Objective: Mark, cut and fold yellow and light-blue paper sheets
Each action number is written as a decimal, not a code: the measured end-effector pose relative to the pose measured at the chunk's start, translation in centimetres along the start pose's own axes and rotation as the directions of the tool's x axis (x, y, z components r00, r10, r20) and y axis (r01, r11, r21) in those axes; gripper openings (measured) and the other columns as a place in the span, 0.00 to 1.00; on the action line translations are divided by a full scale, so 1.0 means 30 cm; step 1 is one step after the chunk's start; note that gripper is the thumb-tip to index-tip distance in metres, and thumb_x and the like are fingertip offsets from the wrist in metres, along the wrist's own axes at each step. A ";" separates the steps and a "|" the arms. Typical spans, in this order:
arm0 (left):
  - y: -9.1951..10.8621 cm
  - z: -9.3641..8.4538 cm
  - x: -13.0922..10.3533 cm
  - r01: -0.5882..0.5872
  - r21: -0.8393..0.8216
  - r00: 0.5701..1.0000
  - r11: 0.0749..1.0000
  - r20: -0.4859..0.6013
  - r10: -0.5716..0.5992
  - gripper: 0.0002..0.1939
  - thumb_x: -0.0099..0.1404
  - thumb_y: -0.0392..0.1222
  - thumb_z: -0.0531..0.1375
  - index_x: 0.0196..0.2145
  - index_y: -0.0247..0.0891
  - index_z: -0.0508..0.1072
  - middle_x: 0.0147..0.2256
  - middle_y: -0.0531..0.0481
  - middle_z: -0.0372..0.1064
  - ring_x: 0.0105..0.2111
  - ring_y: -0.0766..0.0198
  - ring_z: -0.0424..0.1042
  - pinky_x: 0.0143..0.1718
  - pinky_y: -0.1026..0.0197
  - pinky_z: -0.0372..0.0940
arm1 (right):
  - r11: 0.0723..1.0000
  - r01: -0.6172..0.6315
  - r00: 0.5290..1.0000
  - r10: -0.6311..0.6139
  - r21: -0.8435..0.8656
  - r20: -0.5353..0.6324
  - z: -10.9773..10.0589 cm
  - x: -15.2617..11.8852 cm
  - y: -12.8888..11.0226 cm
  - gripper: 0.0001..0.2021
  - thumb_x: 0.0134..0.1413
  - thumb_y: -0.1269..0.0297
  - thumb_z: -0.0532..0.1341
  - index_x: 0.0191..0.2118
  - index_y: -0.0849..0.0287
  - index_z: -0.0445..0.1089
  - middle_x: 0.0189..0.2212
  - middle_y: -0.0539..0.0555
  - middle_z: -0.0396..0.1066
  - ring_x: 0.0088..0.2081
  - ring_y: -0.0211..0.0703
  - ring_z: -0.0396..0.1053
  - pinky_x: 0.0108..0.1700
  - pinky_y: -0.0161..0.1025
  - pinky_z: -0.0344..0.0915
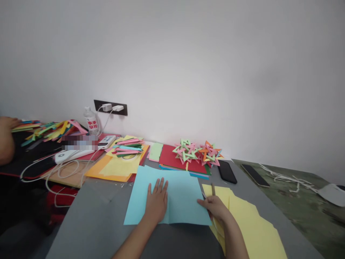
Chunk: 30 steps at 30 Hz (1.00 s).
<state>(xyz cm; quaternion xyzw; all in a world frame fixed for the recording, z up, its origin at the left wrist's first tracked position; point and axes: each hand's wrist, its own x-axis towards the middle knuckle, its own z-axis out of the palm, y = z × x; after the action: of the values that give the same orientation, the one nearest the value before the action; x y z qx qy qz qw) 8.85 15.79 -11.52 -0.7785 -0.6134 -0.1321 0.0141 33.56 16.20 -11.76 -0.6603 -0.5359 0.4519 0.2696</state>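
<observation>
A sheet of light blue paper (185, 194) lies on the grey table, with a crease running down its middle. My left hand (157, 199) rests flat on its left half, fingers spread. At the sheet's right edge, my right hand (214, 207) pinches the paper, thumb on top and fingers partly hidden. What looks like scissors (213, 189) shows beside and behind this hand; whether the hand touches them I cannot tell. Overlapping yellow sheets (250, 223) lie to the right, partly under my right forearm.
Behind the blue sheet are two folded paper stars (185, 151) on a red paper stack (167, 156). Paper strips (128, 147) lie on yellow sheets at the left. A phone (226, 172), white cables (78, 169), a bottle (91, 120) and another person's arm (5, 142) are around.
</observation>
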 end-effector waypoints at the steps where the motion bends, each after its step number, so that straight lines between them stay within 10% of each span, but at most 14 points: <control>1: 0.000 -0.001 0.000 -0.002 -0.006 1.000 1.000 -0.003 0.002 0.24 0.63 0.39 0.40 0.57 0.44 0.52 0.60 0.51 0.43 0.59 0.57 0.41 0.55 0.41 0.41 | 1.000 -0.001 1.000 0.001 -0.011 -0.001 -0.001 -0.001 0.000 0.22 0.42 0.56 0.60 0.08 0.57 0.52 0.03 0.46 0.53 0.08 0.31 0.52 0.13 0.31 0.48; 30: 0.007 -0.001 -0.006 0.021 -0.015 1.000 1.000 0.001 -0.021 0.25 0.62 0.39 0.40 0.57 0.44 0.51 0.60 0.52 0.43 0.59 0.56 0.40 0.55 0.41 0.40 | 0.999 -0.033 0.985 0.032 0.002 0.168 -0.036 -0.047 -0.021 0.22 0.40 0.54 0.60 0.08 0.58 0.53 0.04 0.46 0.56 0.09 0.32 0.55 0.15 0.30 0.52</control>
<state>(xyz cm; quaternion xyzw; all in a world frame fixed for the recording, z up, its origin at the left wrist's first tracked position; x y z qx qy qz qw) 9.00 15.58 -11.50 -0.7723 -0.6204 -0.1365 0.0066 34.20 15.18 -10.32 -0.6279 -0.5449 0.5114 0.2176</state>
